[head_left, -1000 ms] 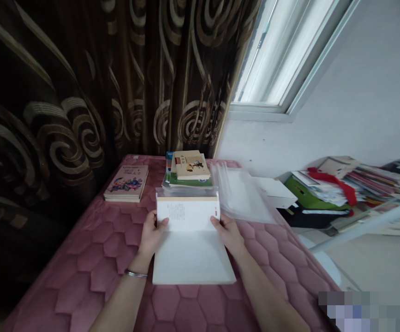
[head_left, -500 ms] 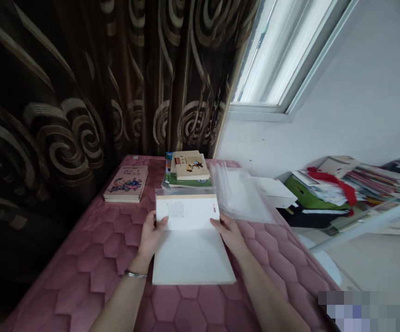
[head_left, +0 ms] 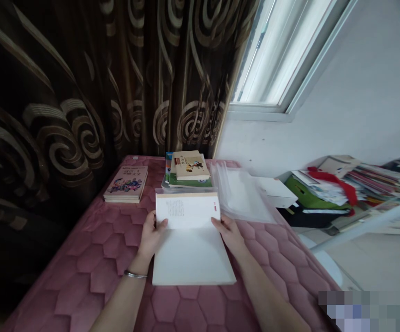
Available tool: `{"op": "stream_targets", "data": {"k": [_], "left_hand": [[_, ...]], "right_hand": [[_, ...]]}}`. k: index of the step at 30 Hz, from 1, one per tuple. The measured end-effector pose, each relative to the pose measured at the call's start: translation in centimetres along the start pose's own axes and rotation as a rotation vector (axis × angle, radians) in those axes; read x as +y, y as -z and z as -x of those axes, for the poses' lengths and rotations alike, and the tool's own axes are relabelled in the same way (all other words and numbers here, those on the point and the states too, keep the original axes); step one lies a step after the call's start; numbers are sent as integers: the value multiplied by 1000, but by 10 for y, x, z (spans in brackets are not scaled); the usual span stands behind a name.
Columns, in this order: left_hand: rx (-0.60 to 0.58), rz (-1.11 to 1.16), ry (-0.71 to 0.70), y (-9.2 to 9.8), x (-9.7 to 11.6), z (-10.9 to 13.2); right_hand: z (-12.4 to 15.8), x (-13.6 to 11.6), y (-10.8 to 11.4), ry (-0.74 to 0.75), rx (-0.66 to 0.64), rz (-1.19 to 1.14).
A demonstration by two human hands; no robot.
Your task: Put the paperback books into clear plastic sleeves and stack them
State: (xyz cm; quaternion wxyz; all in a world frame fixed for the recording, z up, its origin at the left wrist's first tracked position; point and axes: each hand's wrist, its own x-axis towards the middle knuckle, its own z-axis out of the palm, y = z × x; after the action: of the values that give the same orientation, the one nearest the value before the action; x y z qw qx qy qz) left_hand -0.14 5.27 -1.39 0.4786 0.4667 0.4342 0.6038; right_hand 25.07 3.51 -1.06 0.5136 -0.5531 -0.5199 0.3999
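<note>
In front of me lies an open book [head_left: 193, 258] with a blank white page facing up. Its cover flap [head_left: 194, 207], printed with small text and a red mark, is raised at the far side, and a strip of clear plastic shows along the top edge. My left hand [head_left: 153, 235] grips the flap's left edge, thumb on top and fingers behind. Opposite it, my right hand [head_left: 230, 235] pinches the right edge in the same way. The fingers behind the flap are partly hidden.
The book rests on a pink quilted surface [head_left: 92, 272]. Beyond it are a stack of books [head_left: 191, 168], a pink-covered book [head_left: 126, 183] at left and clear plastic sleeves [head_left: 243, 193] at right. Farther right sit a white box [head_left: 276, 191] and piled papers [head_left: 379, 180].
Almost nothing differs; both hands keep their hold, and the raised flap has shifted very slightly.
</note>
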Motion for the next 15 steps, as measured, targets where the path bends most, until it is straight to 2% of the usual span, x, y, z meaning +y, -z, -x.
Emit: {"op": "stream_targets", "data": {"k": [3, 9, 15], "left_hand": [[14, -52, -7, 0, -2, -1], [26, -100, 0, 0, -6, -1], [-15, -37, 27, -1, 1, 1]], "right_hand": [[-1, 4, 1, 9, -26, -11], [-4, 13, 1, 35, 37, 186], [-1, 5, -2, 16, 76, 188]]}}
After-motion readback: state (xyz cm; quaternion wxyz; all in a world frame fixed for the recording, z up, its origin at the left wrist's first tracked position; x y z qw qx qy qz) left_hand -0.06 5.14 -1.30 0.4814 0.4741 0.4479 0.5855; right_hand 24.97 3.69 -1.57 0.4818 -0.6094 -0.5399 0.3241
